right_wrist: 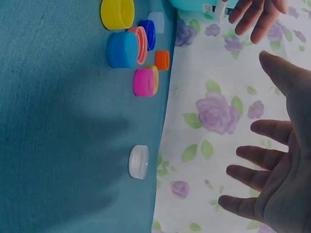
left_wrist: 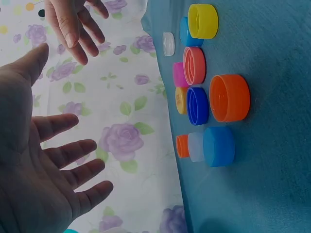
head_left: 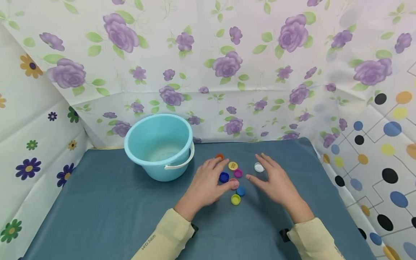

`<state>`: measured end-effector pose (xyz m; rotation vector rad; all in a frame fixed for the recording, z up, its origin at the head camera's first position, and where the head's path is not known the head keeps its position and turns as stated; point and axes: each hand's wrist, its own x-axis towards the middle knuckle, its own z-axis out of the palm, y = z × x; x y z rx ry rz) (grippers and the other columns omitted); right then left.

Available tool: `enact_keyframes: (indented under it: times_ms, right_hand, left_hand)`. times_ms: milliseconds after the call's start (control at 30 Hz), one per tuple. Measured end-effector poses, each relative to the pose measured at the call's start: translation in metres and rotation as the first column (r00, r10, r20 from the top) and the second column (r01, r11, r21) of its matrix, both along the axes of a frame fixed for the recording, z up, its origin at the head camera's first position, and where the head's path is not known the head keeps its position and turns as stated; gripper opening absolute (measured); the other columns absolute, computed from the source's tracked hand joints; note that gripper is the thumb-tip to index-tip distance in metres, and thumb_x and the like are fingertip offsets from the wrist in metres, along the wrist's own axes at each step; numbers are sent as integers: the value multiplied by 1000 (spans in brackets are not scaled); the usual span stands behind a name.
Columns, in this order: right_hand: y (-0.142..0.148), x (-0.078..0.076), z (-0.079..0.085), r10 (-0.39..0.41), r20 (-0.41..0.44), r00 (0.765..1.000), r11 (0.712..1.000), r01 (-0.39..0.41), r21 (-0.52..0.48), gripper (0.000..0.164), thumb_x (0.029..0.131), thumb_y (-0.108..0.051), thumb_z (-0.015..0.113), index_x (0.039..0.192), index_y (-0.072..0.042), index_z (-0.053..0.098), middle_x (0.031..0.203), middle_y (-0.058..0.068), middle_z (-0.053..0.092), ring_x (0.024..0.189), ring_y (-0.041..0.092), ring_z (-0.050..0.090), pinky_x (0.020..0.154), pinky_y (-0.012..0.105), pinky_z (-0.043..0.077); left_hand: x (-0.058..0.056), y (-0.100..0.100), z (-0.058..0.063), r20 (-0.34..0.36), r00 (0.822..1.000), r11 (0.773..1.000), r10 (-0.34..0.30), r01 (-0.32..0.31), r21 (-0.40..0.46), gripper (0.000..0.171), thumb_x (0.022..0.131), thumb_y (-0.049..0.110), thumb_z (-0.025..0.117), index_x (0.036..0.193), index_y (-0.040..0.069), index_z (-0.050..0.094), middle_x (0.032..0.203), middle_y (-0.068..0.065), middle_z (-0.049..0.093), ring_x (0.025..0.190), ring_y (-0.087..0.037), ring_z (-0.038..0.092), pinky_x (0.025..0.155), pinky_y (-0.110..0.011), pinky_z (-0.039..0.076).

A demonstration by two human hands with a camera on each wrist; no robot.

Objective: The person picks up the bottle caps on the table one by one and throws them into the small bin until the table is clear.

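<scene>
Several coloured bottle caps lie loosely grouped on the cloth: an orange cap (head_left: 219, 156), a dark blue cap (head_left: 224, 177), a magenta cap (head_left: 238, 173), a coral cap (head_left: 233, 183), a blue cap (head_left: 240, 191) and a yellow cap (head_left: 235, 199) among them. Over the group's left side hovers my left hand (head_left: 208, 182), fingers spread and holding nothing. It hides a larger orange cap (left_wrist: 229, 98) and another blue cap (left_wrist: 218, 146) from the head view. My right hand (head_left: 276, 180), also spread with nothing in it, is above the cloth beside a clear white cap (head_left: 259, 167).
A light blue bucket (head_left: 159, 164) with a white handle (head_left: 182, 164) stands upright at the back left, close to my left hand. Blue-grey cloth (head_left: 107, 209) covers the table. Flowered sheeting (head_left: 201, 72) hangs behind it, with patterned sheets at both sides.
</scene>
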<state>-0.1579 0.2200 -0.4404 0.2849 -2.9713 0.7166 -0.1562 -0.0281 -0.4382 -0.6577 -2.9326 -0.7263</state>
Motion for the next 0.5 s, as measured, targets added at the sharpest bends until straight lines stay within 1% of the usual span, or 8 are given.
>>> enact_keyframes:
  times_ms: [67,133,200,267,367,433,500]
  right_hand:
    - [-1,0,-1,-6,-11,1000,1000,6,-22,80,79,-69,55,146,-30,33,153,6,30,138,34,30,101,62,35]
    - [-2,0,-3,-12,-25,1000,999,11,-41,74,81,-67,55,144,-31,37,150,5,35,136,32,34,100,60,37]
    - [-3,0,-4,-14,-45,999,998,11,-63,68,83,-64,56,141,-32,41,146,3,41,134,30,38,100,58,39]
    - [-3,0,-5,-12,-77,997,996,5,-91,62,84,-60,58,137,-31,46,141,2,47,131,27,42,99,56,42]
    - [-4,-1,-4,-10,-123,992,992,-6,-127,54,85,-56,59,132,-29,53,134,0,54,127,25,47,96,53,44]
    - [-3,-2,-2,-18,-146,989,989,-4,-151,50,85,-55,59,128,-28,57,130,-1,57,124,23,50,95,51,46]
    - [-2,-3,1,-28,-160,987,984,-1,-177,48,86,-54,59,126,-27,59,127,-1,59,122,23,51,94,51,47]
  left_hand:
    - [0,-1,1,14,1000,1000,0,0,16,75,83,72,44,143,28,38,144,-2,41,134,-24,35,107,-52,34]
    - [0,-2,2,23,1000,1000,3,-3,26,73,84,73,42,140,26,43,140,-1,46,131,-22,39,106,-51,36]
    - [1,-2,3,21,1000,999,7,-8,38,72,84,74,40,136,25,49,136,1,50,128,-21,43,105,-50,38]
    - [1,-3,5,16,1000,999,12,-13,52,67,85,71,41,131,24,54,132,2,53,125,-19,47,103,-48,41]
    - [4,-6,12,10,1000,996,19,-19,84,58,87,66,45,126,24,59,125,4,58,117,-16,53,97,-43,47]
    - [5,-9,20,5,1000,993,19,-20,116,53,88,61,49,124,24,60,121,5,61,110,-14,58,91,-39,51]
    - [7,-12,28,-5,1000,989,20,-19,147,52,88,61,49,123,25,60,115,7,63,102,-11,60,84,-34,53]
